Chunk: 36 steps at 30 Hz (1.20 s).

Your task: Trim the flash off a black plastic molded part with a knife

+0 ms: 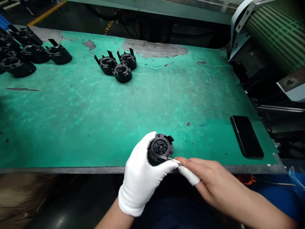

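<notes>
My left hand (143,171), in a white glove, is wrapped around a round black plastic part (161,147) near the table's front edge. The part's ringed face, with a small square at its centre and a tab at the upper right, is turned up to me. My right hand (202,171) is mostly bare, with a white cover on one digit. Its fingers are closed on a slim knife (170,159), whose pointed metal blade meets the part's lower rim. The left thumb lies just below the blade; most of the handle is hidden.
Three black cup-shaped parts (122,72) stand together towards the back of the green table (166,105). Several more black parts (17,65) crowd the far left. A black phone (247,136) lies at right. Machinery with a green ribbed belt (278,35) rises at upper right.
</notes>
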Available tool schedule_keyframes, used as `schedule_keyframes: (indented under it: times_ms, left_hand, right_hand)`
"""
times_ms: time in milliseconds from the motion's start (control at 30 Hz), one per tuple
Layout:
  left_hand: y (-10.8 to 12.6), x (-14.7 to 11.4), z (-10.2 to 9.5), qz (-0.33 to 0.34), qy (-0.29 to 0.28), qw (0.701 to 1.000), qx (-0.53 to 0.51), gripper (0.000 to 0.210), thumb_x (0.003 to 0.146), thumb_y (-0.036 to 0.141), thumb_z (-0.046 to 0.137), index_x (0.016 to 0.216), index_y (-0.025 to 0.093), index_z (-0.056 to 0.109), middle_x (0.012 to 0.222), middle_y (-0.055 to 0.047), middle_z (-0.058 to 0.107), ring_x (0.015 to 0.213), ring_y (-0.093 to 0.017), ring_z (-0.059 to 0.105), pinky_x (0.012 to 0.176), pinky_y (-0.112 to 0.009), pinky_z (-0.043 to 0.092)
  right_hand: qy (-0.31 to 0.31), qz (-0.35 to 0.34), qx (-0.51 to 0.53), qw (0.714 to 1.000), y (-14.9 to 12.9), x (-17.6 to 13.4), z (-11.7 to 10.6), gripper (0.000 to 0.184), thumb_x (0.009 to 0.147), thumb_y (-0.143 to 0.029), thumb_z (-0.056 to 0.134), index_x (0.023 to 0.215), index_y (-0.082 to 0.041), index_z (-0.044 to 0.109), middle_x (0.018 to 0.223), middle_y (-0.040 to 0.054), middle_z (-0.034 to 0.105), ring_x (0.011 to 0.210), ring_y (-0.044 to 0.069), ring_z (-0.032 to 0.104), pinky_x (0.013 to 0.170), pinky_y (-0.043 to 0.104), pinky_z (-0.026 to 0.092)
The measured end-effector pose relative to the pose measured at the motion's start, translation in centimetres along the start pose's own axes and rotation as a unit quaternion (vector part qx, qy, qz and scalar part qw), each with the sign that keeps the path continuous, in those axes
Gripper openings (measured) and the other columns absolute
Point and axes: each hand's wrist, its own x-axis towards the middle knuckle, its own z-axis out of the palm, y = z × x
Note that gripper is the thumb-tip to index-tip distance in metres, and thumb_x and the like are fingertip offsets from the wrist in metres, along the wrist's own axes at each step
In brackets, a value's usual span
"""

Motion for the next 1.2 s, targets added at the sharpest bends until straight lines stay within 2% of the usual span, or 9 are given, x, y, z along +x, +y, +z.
schedule_keyframes:
  times_ms: [100,200,300,467,633,733,1033,1200]
  left_hand:
    - [0.1,0.1,0.0,-0.001,-0.003,1.0,-0.006,0.078,0.074,0.053,0.084,0.139,0.03,0.046,0.132,-0.002,0.065,0.12,-0.023,0.065,0.11,-0.039,0.051]
    - [0.3,0.2,-0.1,0.001,-0.005,1.0,-0.013,0.075,0.077,0.052,0.082,0.138,0.029,0.047,0.132,-0.003,0.065,0.118,-0.022,0.066,0.106,-0.037,0.053]
    - [0.4,0.3,-0.1,0.01,-0.006,1.0,-0.021,0.073,0.077,0.053,0.081,0.136,0.029,0.047,0.13,-0.002,0.066,0.115,-0.022,0.068,0.104,-0.036,0.054]
    - [0.4,0.4,-0.2,0.023,-0.01,0.999,-0.022,0.071,0.076,0.052,0.082,0.134,0.028,0.049,0.128,-0.003,0.067,0.112,-0.022,0.069,0.1,-0.037,0.056]
    - [0.5,0.4,-0.2,0.01,-0.009,0.999,-0.031,0.071,0.077,0.051,0.082,0.135,0.03,0.048,0.127,-0.002,0.068,0.111,-0.023,0.07,0.097,-0.037,0.058]
    - [0.4,0.4,-0.3,0.019,-0.012,0.999,-0.031,0.071,0.076,0.051,0.083,0.134,0.031,0.049,0.125,-0.001,0.068,0.109,-0.022,0.07,0.098,-0.037,0.058]
    - [0.0,0.2,-0.1,0.0,-0.012,1.0,-0.022,0.077,0.075,0.054,0.083,0.138,0.028,0.048,0.129,-0.004,0.067,0.114,-0.025,0.068,0.104,-0.041,0.055]
    - [-0.1,0.1,-0.2,-0.022,-0.041,0.999,-0.016,0.081,0.074,0.056,0.083,0.141,0.028,0.046,0.134,-0.005,0.065,0.122,-0.026,0.065,0.111,-0.043,0.051]
  right_hand:
    - [-0.004,-0.005,-0.003,1.0,-0.1,0.1,0.0,0.055,0.092,-0.009,0.039,0.142,-0.023,0.054,0.12,0.0093,0.071,0.103,0.027,0.07,0.09,0.046,0.059]
    - [0.021,-0.01,0.011,1.0,0.0,0.2,-0.1,0.054,0.091,-0.009,0.042,0.14,-0.027,0.055,0.122,0.0071,0.07,0.105,0.025,0.069,0.093,0.043,0.058]
    - [0.045,-0.007,0.003,0.999,0.2,0.3,0.3,0.054,0.092,-0.009,0.04,0.142,-0.025,0.053,0.12,0.0086,0.07,0.102,0.025,0.069,0.087,0.043,0.059]
    - [0.034,-0.002,-0.022,0.999,0.2,0.6,0.4,0.052,0.094,-0.012,0.037,0.144,-0.022,0.052,0.116,0.0106,0.071,0.095,0.027,0.07,0.08,0.046,0.06]
    - [0.031,-0.014,0.014,0.999,0.0,0.9,-0.2,0.049,0.095,-0.012,0.041,0.14,-0.025,0.056,0.128,0.0096,0.069,0.108,0.025,0.069,0.092,0.041,0.059]
    - [0.029,-0.006,0.019,0.999,0.0,0.9,-0.2,0.048,0.097,-0.014,0.041,0.14,-0.026,0.056,0.126,0.0086,0.07,0.111,0.024,0.068,0.095,0.041,0.058]
    - [0.002,-0.031,-0.024,0.999,0.2,1.1,-0.7,0.055,0.092,-0.008,0.039,0.143,-0.02,0.055,0.128,0.012,0.07,0.108,0.027,0.07,0.091,0.043,0.06]
    - [-0.051,-0.028,-0.036,0.998,0.0,1.4,-1.7,0.06,0.085,-0.003,0.045,0.141,-0.022,0.058,0.124,0.0073,0.073,0.106,0.026,0.072,0.091,0.041,0.06]
